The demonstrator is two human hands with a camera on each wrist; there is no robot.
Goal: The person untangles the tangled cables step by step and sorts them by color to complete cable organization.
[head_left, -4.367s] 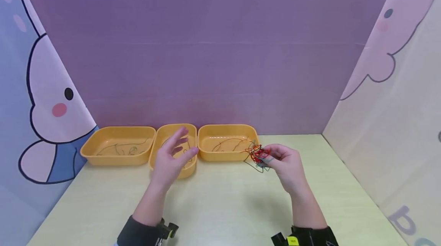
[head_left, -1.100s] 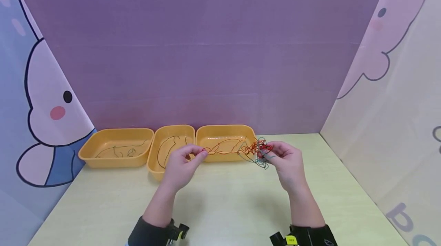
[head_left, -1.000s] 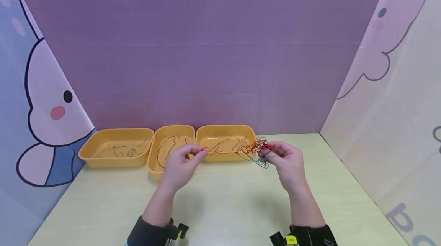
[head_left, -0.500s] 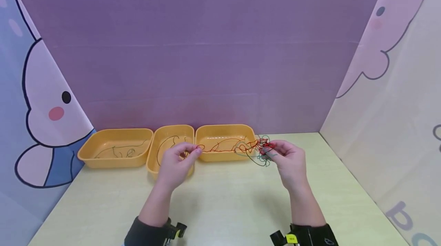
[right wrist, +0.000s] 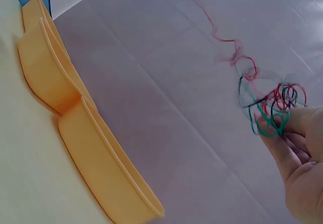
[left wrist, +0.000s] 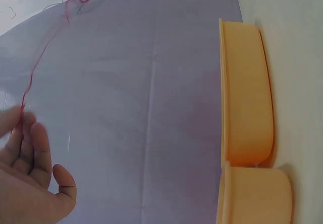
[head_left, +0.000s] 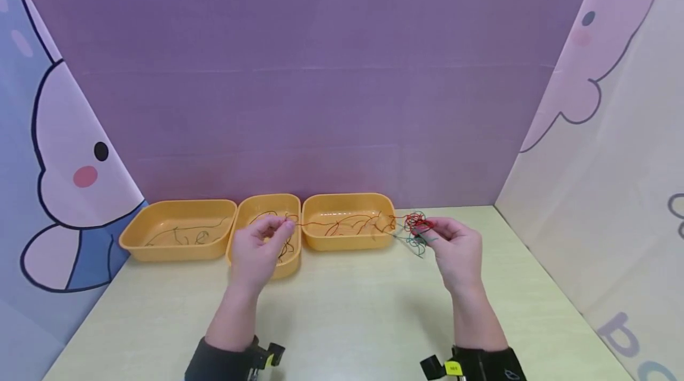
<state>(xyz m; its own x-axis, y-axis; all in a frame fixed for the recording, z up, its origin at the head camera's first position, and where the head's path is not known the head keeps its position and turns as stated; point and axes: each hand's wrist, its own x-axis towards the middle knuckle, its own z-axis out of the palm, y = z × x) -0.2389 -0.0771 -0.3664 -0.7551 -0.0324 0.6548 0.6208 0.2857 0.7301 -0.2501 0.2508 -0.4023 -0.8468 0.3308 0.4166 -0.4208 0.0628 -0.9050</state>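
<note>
My left hand (head_left: 256, 253) pinches the end of a thin red wire (head_left: 323, 224) between thumb and fingertips, over the middle tray (head_left: 285, 265). The wire runs slightly kinked across to a tangle of red, green and dark wires (head_left: 418, 224). My right hand (head_left: 456, 250) grips that tangle between thumb and fingers, right of the right tray (head_left: 347, 243). In the right wrist view, loops of the tangle (right wrist: 277, 103) stick out past the fingertips. The left wrist view shows the red wire (left wrist: 33, 75) rising from the left fingers.
Three yellow trays stand in a row at the table's back. The left tray (head_left: 179, 254) holds greenish wires, the middle one dark wires, the right one red wires (head_left: 352, 224). Behind them rises a purple backdrop (head_left: 331, 84); a pale panel (head_left: 604, 191) borders the right side.
My left hand, empty and spread at first, has taken the red wire's end and drawn it leftward, lengthening it. My right hand has shifted slightly right with the tangle.
</note>
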